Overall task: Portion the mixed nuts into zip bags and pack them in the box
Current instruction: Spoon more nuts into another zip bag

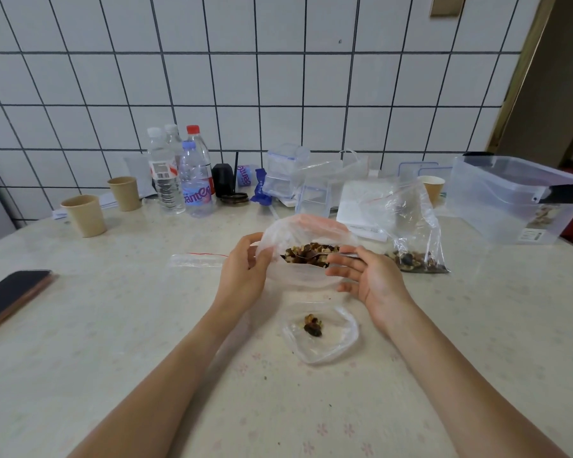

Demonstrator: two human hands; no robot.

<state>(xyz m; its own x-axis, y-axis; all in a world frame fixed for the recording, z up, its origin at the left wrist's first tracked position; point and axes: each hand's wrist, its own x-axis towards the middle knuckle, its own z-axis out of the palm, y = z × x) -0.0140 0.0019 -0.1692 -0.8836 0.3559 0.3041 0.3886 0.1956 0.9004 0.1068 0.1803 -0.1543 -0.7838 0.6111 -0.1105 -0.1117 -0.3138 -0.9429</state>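
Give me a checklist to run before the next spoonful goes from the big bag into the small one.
1. Big bag held open: ok, left hand grips its rim.
2. Spoon in hand: ok, right hand holds the handle, bowl in the nuts.
3. Spoon loaded: cannot tell, the bowl is half buried.
4. Small bag ready: ok, it lies open near the person with a few nuts inside.
5. Path from big bag to small bag free: ok, only bare table between.
6. Box within reach: cannot tell, it stands at the far right.
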